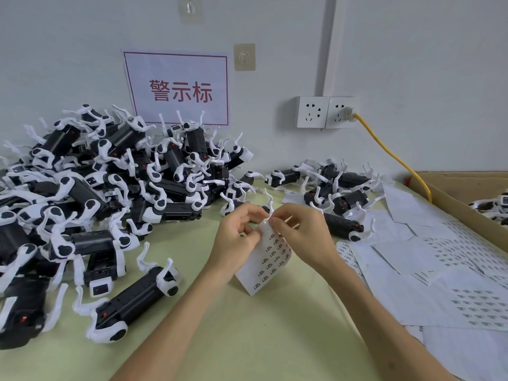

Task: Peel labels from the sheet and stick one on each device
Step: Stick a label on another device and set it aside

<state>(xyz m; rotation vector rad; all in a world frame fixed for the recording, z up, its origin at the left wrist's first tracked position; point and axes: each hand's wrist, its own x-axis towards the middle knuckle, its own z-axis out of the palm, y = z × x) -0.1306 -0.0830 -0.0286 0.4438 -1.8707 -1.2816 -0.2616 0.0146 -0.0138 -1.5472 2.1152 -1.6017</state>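
A white label sheet (268,259) printed with small black labels hangs between my hands above the green table. My left hand (237,235) grips the sheet's upper left edge with curled fingers. My right hand (298,232) pinches the sheet's top edge, thumb and forefinger together at the corner. A big heap of black-and-white devices (104,182) fills the left of the table. A smaller group of the same devices (335,193) lies behind my right hand. One device (143,295) lies nearest, front left.
Loose label sheets and backing papers (439,270) cover the table's right side. A cardboard box (467,196) with more devices stands at the far right. A yellow cable (395,160) runs from the wall socket (327,111) down to the box. A red-lettered sign (178,89) hangs on the wall.
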